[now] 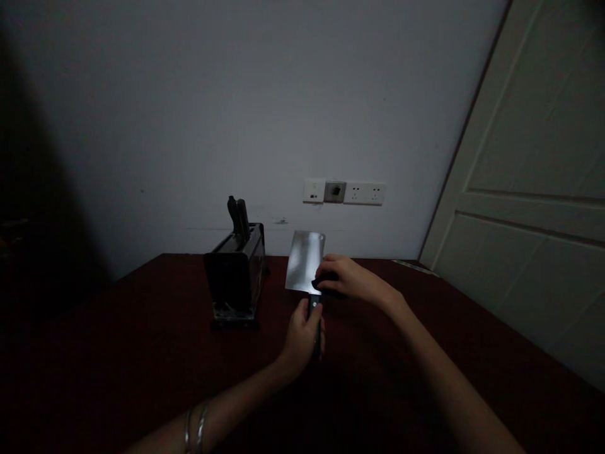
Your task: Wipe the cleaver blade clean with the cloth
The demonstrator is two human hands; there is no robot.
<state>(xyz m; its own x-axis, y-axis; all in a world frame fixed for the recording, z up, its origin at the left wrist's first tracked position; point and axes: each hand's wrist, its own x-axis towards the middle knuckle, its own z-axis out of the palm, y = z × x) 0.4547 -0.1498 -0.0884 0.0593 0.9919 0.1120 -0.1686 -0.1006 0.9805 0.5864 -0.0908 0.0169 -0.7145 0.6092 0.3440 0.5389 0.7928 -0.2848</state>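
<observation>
A dim room, seen from above a dark red worktop. Two bare forearms reach forward from the bottom edge.

The left hand is clenched around the dark handle of a cleaver. The handle runs up out of the fist, and the wide rectangular blade stands just beyond the knuckles with its flat face turned to the camera, catching pale light. The blade is lifted off the worktop, held upright with a slight lean.

The right hand lies just past the left hand and a little to its right, at the lower right corner of the blade. Its fingers curl over a small dark object and press it against the steel near the handle. The light is too low to tell what that object is.

Thin metal bracelets circle the left wrist, well behind the hand.

To the left of both hands, near but apart from them, a dark knife block stands on the worktop, with two knife handles poking from its top.

Beyond the hands, a pale wall carries a row of sockets. Far to the right of the right hand stands a pale panelled door.
</observation>
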